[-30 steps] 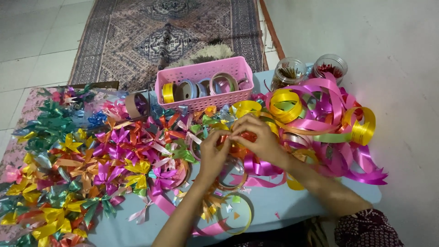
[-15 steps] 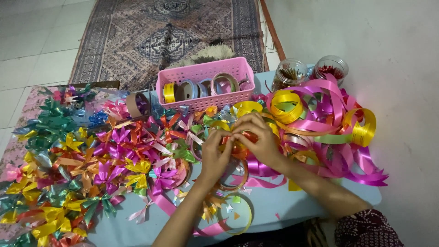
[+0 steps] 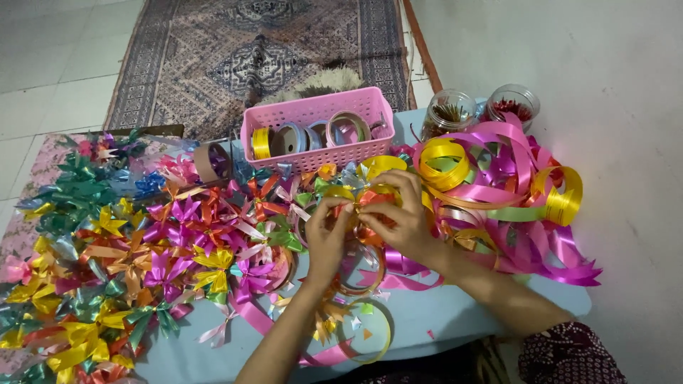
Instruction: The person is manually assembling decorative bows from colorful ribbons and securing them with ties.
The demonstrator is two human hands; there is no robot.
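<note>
Mid-frame, her left hand (image 3: 329, 231) and right hand (image 3: 404, 217) pinch an orange ribbon bow (image 3: 371, 199), half folded I'd say. Finished bows (image 3: 128, 256) heap at left; uncut pink ribbon (image 3: 498, 185) and the pink basket (image 3: 316, 128) of rolls wait beyond.

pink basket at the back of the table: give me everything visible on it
The pink basket is a rectangular tray of what looks like plastic, with perforated lattice walls and a plain rim. It sits upright on the far edge of the light blue table, its back overhanging toward the patterned rug. Inside, ribbon rolls stand on edge in a row: one yellow, the others pale blue, pink and tan. Loose ribbon bows crowd its front wall. Neither hand touches it.
</note>
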